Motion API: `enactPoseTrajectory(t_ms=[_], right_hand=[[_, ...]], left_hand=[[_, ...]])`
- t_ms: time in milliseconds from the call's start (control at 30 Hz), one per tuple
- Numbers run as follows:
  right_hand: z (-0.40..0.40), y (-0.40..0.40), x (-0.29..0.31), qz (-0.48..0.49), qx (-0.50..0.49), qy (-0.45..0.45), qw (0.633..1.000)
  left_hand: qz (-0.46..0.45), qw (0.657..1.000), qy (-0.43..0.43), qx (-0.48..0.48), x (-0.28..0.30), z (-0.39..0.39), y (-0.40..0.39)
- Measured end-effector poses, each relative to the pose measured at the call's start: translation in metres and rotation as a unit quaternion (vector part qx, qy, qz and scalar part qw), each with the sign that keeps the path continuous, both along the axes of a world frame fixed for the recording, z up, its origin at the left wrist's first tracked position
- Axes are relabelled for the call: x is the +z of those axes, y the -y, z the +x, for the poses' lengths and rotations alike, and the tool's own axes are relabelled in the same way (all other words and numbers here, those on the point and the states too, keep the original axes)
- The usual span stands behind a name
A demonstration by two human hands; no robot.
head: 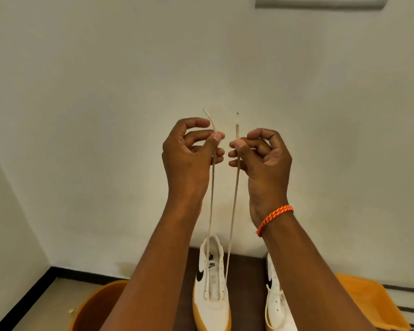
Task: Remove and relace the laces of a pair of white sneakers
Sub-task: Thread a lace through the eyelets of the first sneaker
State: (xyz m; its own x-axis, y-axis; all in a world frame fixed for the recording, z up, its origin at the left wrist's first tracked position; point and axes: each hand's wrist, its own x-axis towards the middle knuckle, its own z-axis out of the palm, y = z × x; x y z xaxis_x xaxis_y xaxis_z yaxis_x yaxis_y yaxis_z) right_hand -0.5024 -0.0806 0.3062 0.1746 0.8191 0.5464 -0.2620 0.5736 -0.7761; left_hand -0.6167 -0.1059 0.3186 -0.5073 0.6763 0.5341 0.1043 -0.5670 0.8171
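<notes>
A white sneaker (212, 283) with a black swoosh and gum sole stands on a dark brown surface (246, 283), toe toward me. Its white lace (233, 211) runs through the lowest eyelets only, and both ends rise straight up. My left hand (189, 156) pinches the left end between thumb and fingers, raised high in front of the wall. My right hand (261, 158) pinches the right end at the same height. Both lace tips stick up above my fingers. A second white sneaker (276, 302) stands to the right, partly hidden by my right forearm, with its lace lying loose.
An orange round tub (93, 306) sits at the lower left on the floor. An orange cloth (368, 304) lies at the lower right. A plain cream wall fills the background, with a frame edge (320, 2) at the top.
</notes>
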Motion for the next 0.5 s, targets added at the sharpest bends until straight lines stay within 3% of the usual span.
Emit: enactPoseTrajectory(t_ms=[167, 300, 400, 500], right_hand=[[0.02, -0.005, -0.04, -0.016, 0.001, 0.069, 0.997], [0.039, -0.007, -0.115, -0.092, 0.003, 0.135, 0.987], [0.05, -0.006, -0.178, -0.16, 0.006, 0.187, 0.969], [0.059, -0.003, -0.237, -0.223, 0.02, 0.242, 0.944]], left_hand=[[-0.051, 0.997, -0.038, 0.034, -0.06, -0.007, 0.002], [-0.111, 0.989, -0.08, 0.052, -0.146, -0.016, 0.003], [-0.239, 0.962, -0.115, 0.063, -0.221, -0.02, -0.002], [-0.367, 0.907, -0.2, 0.056, -0.276, -0.021, -0.002]])
